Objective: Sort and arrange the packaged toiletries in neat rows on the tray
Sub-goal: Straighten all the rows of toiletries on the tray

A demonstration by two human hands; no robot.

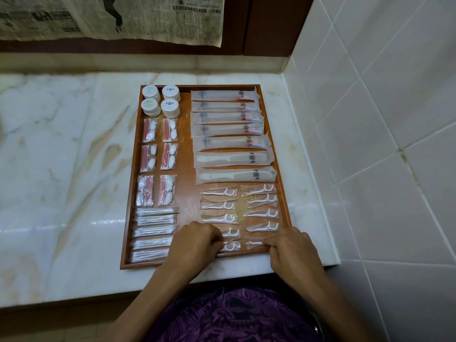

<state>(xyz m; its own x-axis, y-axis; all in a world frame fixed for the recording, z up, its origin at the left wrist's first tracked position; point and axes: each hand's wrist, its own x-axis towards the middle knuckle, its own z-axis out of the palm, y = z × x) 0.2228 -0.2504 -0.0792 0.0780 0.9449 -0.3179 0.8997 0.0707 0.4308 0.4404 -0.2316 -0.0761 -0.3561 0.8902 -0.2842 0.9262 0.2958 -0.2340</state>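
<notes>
Though the tray [187,144] at frame centre already looks nearly sorted, the lower right is unfinished, I judge. Long sachets [229,130] fill upper right, round soaps [160,101] upper left, swab packs [154,230] lower left. Both hands pinch the last floss picks: left hand [195,243] on one [230,246], right hand [288,245] on another [254,243].

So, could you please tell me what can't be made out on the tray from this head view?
- Left hand covers part of the nearest floss pick packets.
- Right hand hides the tray corner.
- Logos on the round soaps: too small.
- Newspaper: cut off by the top edge.
</notes>
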